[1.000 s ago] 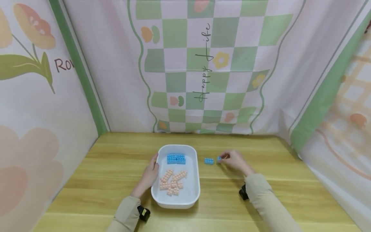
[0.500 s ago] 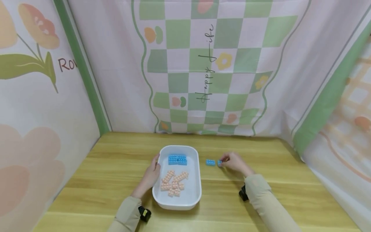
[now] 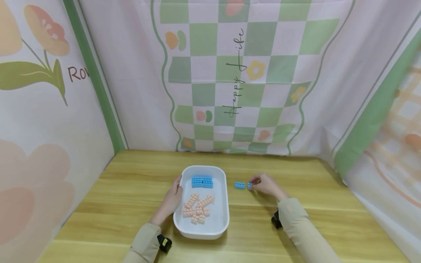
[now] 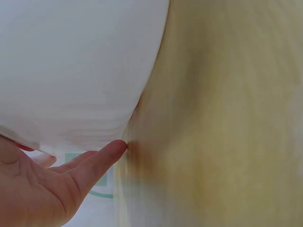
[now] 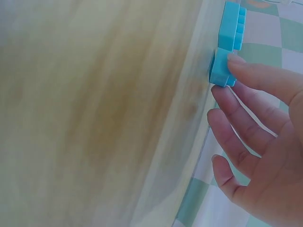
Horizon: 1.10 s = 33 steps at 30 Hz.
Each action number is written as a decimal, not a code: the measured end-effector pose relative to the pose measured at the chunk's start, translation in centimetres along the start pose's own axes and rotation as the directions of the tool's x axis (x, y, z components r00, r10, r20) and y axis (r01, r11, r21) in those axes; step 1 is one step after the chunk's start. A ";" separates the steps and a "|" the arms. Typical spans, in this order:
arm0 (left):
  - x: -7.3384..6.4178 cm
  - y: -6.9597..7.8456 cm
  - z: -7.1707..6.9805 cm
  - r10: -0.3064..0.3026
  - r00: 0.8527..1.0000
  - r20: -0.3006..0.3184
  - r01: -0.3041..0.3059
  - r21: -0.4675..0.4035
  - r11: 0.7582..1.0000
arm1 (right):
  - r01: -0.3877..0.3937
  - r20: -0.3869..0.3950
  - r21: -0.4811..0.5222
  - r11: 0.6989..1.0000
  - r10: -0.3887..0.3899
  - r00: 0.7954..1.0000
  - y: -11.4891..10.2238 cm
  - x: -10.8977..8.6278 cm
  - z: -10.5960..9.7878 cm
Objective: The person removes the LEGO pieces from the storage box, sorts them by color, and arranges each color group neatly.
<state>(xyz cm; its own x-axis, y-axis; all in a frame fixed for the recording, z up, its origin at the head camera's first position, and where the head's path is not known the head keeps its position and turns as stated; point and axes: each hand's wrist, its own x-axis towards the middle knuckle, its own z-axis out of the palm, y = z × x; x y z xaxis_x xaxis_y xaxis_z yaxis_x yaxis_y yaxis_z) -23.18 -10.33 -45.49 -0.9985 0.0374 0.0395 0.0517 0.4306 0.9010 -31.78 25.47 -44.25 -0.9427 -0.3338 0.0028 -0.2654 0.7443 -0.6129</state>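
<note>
My left hand [image 3: 172, 199] rests against the left side of a white plastic tray [image 3: 223, 215], and its fingers lie along the outer wall in the left wrist view. Two blue toy building bricks [image 3: 202, 182] sit side by side near the tray's far end. Several peach bricks [image 3: 198, 210] lie loosely heaped nearer the front. To the tray's right, my right hand [image 3: 266, 185] pinches a small blue building brick [image 5: 220, 68] by thumb and fingertips, low at the tabletop. Just left of it lies a longer blue brick [image 5: 229, 26], end to end with it.
The wood-grain table [image 3: 131, 197] reaches back to a green-and-white checked curtain [image 3: 230, 87]. Printed fabric also hangs at the left and right sides. A black wrist camera [image 3: 164, 243] sits on the left wrist and another wrist camera [image 3: 276, 219] on the right.
The small blue brick in my right hand has shifted slightly left, narrowing the gap to the longer one. My left hand stays at the tray. The head view has shifted a little.
</note>
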 end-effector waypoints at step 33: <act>0.0 0.0 0.1 -0.013 1.000 -0.014 0.013 0.016 1.000 | -0.012 0.022 0.007 1.000 0.012 1.000 -0.2 -0.8 -0.3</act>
<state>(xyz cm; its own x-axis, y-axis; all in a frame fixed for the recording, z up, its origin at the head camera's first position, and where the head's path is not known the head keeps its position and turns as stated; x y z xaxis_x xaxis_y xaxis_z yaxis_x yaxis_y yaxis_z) -23.20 -10.25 -45.53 -0.9992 0.0192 0.0338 0.0388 0.4455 0.8944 -31.05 25.82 -43.89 -0.9412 -0.3372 -0.0217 -0.2524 0.7443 -0.6183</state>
